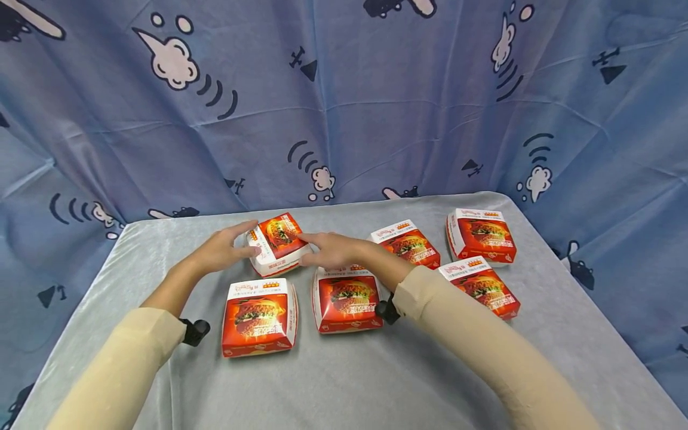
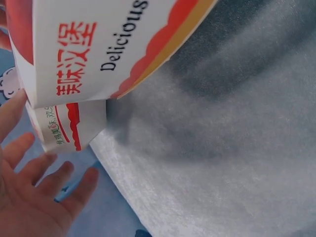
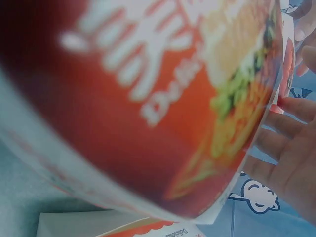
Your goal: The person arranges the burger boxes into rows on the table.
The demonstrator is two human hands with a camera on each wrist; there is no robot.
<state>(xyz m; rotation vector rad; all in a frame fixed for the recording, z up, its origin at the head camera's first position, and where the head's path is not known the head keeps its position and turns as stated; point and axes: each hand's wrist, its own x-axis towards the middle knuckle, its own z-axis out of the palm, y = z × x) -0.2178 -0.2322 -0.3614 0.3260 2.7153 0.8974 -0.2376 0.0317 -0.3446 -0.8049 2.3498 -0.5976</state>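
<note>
A red-and-white burger box (image 1: 279,239) with a burger picture stands turned at an angle near the table's back edge, between both hands. My left hand (image 1: 223,248) is at its left side, thumb by the front face, fingers spread and fairly straight. At the opposite side is my right hand (image 1: 338,251), with extended fingertips right at the box. In the left wrist view, the left fingers (image 2: 42,182) overlap the box's white side (image 2: 69,128). The right wrist view shows right fingertips beside its red face (image 3: 288,64). A second burger box (image 1: 348,301) sits below the right forearm.
Another burger box (image 1: 258,319) lies at front left. Several more stand to the right: one behind the right forearm (image 1: 408,245), one at the back right (image 1: 484,236) and one before it (image 1: 481,286). Grey cloth covers the table (image 1: 258,394); a blue patterned curtain (image 1: 371,137) hangs behind.
</note>
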